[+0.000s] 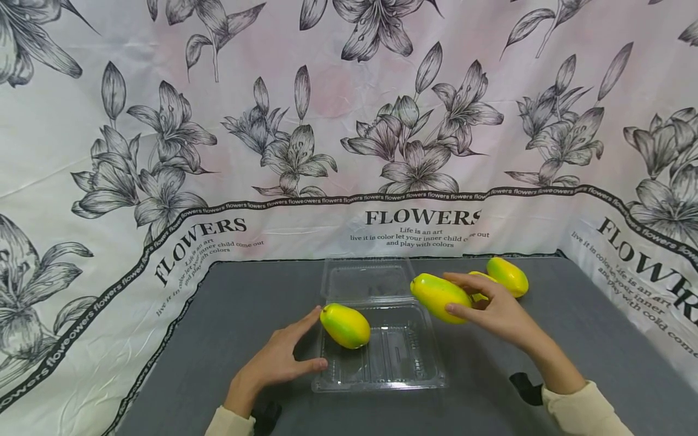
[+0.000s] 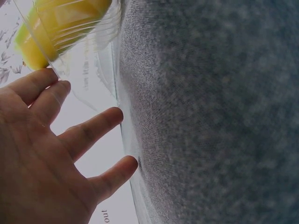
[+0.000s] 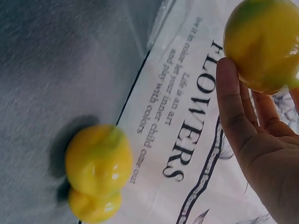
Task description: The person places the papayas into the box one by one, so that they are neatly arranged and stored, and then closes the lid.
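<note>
A papaya (image 1: 440,297), yellow with green patches, is held by my right hand (image 1: 493,312) between thumb and fingers, above the right side of a clear plastic box (image 1: 382,383). In the right wrist view, the fingers lie along the underside of the held papaya (image 3: 264,44). Another papaya (image 1: 345,326) sits in the left part of the box, whose lid (image 1: 368,280) is folded back behind it. My left hand (image 1: 278,354) is at the box's left side, fingers spread; in the left wrist view, the fingertips of that hand (image 2: 51,140) are right at the clear wall.
Two more papayas lie on the grey tabletop at the back right: one papaya (image 1: 508,277) shows whole, the other papaya (image 1: 480,280) is partly behind my right hand. A flower-printed cloth (image 1: 305,230) stands around the table's back and sides.
</note>
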Motion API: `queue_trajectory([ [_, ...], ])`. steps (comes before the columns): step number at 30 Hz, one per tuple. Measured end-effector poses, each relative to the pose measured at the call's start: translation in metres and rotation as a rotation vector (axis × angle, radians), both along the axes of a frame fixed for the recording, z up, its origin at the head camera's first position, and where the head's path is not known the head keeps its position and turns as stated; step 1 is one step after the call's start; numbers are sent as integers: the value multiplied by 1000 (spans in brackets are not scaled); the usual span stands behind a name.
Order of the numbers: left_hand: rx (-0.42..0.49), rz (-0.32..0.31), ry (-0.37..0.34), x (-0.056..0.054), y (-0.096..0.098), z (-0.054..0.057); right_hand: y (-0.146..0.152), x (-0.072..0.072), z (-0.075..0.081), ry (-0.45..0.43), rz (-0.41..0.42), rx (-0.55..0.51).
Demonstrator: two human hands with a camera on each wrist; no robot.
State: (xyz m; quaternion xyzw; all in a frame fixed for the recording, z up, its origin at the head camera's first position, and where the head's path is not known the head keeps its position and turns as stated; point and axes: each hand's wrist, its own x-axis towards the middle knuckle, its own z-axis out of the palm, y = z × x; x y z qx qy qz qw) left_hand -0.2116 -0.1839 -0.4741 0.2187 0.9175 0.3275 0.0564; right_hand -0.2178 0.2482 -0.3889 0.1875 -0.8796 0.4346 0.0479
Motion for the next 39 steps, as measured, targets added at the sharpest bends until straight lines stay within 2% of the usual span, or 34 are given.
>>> queue_trajectory([
  [18, -6, -2, 10, -1, -1, -1, -44, -10, 6, 24, 143, 12],
  [25, -9, 4, -2, 0, -1, 0, -64, -14, 6, 45, 240, -11],
  [32, -2, 2, 4, -1, 0, 1, -85, -15, 7, 20, 295, -19],
  [39, 8, 1, -6, 0, 0, 1, -104, -12, 1, -16, 351, -35],
])
